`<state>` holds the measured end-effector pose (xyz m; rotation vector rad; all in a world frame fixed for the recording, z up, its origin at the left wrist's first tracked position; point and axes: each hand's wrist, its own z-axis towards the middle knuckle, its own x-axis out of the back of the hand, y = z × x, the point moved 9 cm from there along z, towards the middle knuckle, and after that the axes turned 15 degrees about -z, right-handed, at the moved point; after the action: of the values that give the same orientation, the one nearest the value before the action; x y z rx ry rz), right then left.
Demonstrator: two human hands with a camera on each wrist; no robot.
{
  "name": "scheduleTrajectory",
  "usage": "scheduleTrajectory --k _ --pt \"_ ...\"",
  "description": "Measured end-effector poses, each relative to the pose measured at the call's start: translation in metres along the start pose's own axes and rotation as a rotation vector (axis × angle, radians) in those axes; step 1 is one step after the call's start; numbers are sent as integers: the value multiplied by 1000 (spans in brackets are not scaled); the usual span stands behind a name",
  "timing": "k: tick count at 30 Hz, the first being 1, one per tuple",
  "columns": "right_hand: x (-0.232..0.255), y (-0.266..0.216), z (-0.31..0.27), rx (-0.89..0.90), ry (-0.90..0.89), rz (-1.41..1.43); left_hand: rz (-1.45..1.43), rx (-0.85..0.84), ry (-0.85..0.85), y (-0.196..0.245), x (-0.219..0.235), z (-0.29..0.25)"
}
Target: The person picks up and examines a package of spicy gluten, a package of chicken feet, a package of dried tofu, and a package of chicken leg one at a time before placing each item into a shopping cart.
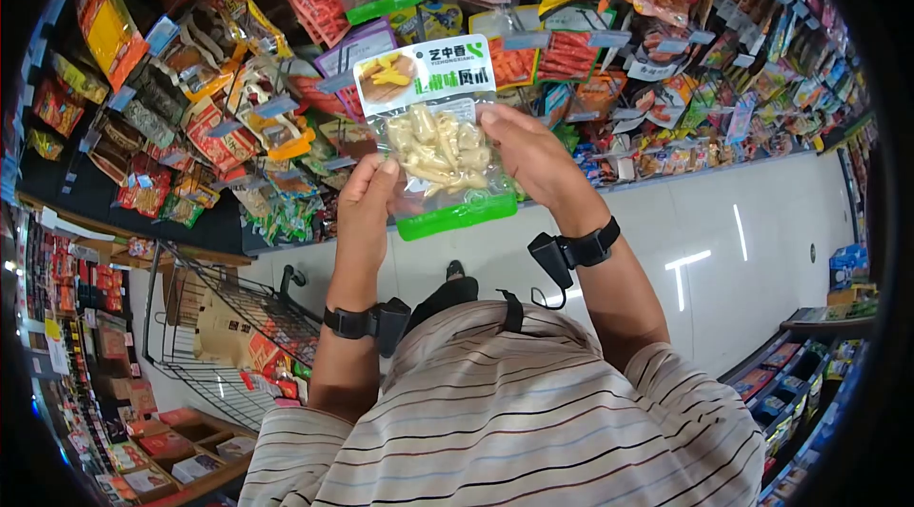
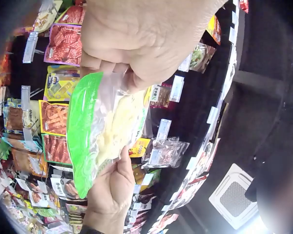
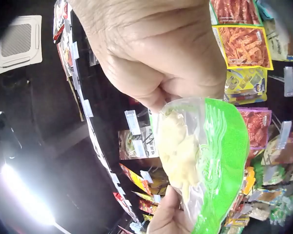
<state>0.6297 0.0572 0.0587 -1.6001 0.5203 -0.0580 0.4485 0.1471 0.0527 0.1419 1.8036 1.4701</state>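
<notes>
A clear bag of chicken feet, with a white printed top and a green bottom band, is held up in front of the body. My left hand grips its lower left edge, thumb on the front. On the opposite edge, my right hand pinches the bag with the thumb in front. Pale chicken feet show through the plastic in the left wrist view, where the green band faces the camera. The right wrist view has the same bag between both hands, with most fingers hidden behind it.
Hanging snack packs fill the shelf rack ahead, with price tags on the hooks. A wire shopping cart holding goods stands at the left. Pale tiled floor lies at the right, and a low shelf with packaged goods stands behind it.
</notes>
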Motion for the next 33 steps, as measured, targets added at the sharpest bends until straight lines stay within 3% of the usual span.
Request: scheduleTrajectory --k 13,22,33 --pt "-7 -24 63 38 23 44 55 31 -14 20 13 83" --pt "-4 -19 88 79 -1 94 -1 106 15 26 8 101" --pt "2 -8 88 100 9 90 78 76 6 19 21 103"
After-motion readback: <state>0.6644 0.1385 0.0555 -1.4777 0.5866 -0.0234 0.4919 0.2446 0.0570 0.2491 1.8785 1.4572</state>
